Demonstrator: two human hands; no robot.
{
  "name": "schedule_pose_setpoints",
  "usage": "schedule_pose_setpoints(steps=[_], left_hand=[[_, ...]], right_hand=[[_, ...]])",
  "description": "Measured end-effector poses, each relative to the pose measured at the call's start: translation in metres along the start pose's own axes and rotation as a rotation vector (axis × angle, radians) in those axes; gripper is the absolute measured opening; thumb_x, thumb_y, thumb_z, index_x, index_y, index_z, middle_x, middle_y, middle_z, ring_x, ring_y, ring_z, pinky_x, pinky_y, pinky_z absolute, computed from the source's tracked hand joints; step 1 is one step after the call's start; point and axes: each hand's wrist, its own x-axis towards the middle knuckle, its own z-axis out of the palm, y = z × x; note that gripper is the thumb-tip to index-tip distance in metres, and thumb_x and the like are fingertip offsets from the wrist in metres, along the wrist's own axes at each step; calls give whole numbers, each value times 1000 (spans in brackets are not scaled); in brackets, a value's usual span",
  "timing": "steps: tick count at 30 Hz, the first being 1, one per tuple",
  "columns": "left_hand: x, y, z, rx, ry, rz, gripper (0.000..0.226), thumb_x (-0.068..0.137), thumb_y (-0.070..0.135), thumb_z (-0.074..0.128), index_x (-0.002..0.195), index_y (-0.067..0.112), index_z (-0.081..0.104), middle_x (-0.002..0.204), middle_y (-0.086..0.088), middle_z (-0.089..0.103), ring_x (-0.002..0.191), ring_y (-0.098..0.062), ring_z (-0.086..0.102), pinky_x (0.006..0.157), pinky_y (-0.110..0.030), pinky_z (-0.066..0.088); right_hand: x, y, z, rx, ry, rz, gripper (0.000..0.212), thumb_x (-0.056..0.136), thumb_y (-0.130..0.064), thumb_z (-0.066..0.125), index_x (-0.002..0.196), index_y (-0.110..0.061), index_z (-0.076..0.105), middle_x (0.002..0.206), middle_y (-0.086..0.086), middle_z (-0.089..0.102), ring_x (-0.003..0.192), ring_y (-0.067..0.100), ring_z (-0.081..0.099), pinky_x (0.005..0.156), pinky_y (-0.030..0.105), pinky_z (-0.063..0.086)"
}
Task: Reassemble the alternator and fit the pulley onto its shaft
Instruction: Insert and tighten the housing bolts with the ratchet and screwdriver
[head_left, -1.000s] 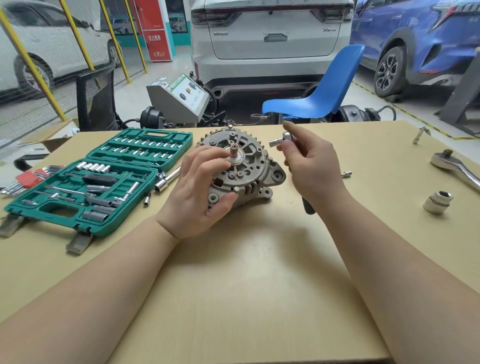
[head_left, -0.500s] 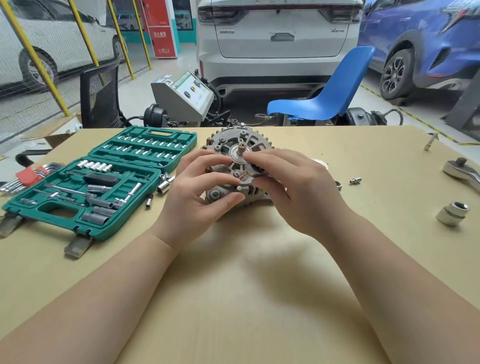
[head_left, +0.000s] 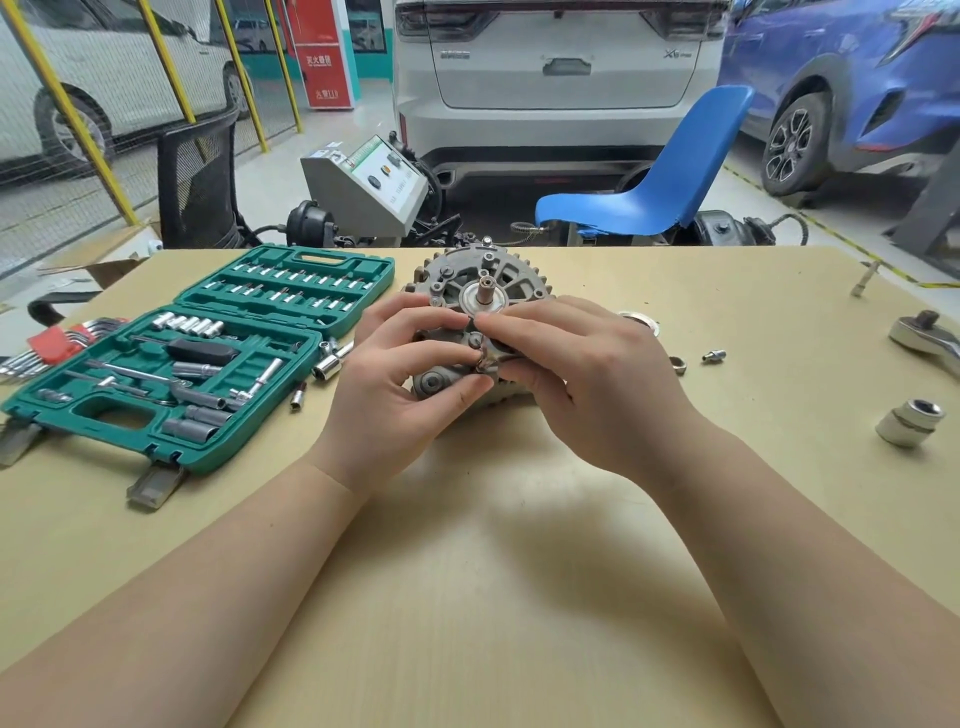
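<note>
both hands grip the grey finned metal alternator at 12 o'clock; housing fastening under way, pulley fitting apparently next.

White car tailgate: badge, possibly "X6", too blurred to confirm. Red sign: white characters, unreadable from here.

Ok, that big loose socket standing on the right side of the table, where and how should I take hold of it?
Grip the large socket across its round outer wall, coming straight down from above with thumb and fingers on opposite sides. It stands upright with its open end up, apart from the ratchet beyond it, and the table around it looks bare, so a top-down pinch should meet nothing. Its smooth curved wall may slip, so hold it low.
</note>
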Motion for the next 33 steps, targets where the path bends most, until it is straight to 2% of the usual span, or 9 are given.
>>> schedule_pose_setpoints(steps=[4,10,16,18,20,22,24,30,33], left_hand=[[-1,-2,0,17,-1,-6,16,90,37,84,103,27,83,124,7,72,134,-24,51,114,-33,40],[-1,-2,1,27,-1,-13,16,89,33,88,100,22,85,123,4,73,133,-27,52,113,-39,43],[1,7,4,18,49,-9,17,89,39,87,95,24,83,120,5,72,128,-21,53,110,-30,40],[2,9,5,20,56,-23,17,89,36,88,91,20,83,116,5,72,124,-23,53,109,-29,40],[3,10,6,23,42,-36,16,90,33,87,92,17,85,115,5,72,123,-24,53,108,-28,39],[4,11,5,36,17,-41,14,91,31,87,95,17,86,116,3,72,123,-26,52,108,-31,40],[6,11,4,50,-5,-41,14,91,29,87,97,17,86,117,2,72,123,-28,52,107,-35,41],[4,9,-1,62,-74,-13,12,95,28,80,101,19,85,121,2,68,121,-25,49,109,-33,37],[3,13,0,64,-56,4,13,95,30,80,102,20,83,122,-1,67,120,-26,51,108,-32,38]], right_hand=[[1,-2,-1,-21,-23,-26,28,102,-12,67,129,-11,74,122,4,76,99,32,71,79,46,59],[3,-5,-1,-68,-12,-75,25,102,-9,67,125,-10,76,122,2,77,82,31,65,74,40,56],[3,-9,-2,-74,-15,-70,26,99,-6,69,124,-10,76,121,1,77,82,32,65,73,42,56],[2,-12,-2,-53,-15,-12,27,99,-8,70,125,-9,76,120,3,77,88,33,69,75,43,58],[2,-15,-2,-5,10,106,26,95,-11,74,120,-7,77,111,7,79,91,33,72,78,44,60],[2,-16,-4,11,45,218,22,90,-16,81,110,-7,79,96,8,78,82,30,71,74,42,59],[3,-16,-5,11,22,248,19,89,-18,82,104,-7,78,90,8,76,78,31,68,71,43,58],[6,-11,-10,-46,-43,50,15,100,-17,66,107,-10,77,102,4,77,90,35,67,76,48,51],[5,-10,-10,-24,-45,57,15,97,-11,69,108,-9,78,104,4,77,90,36,66,77,49,53]])
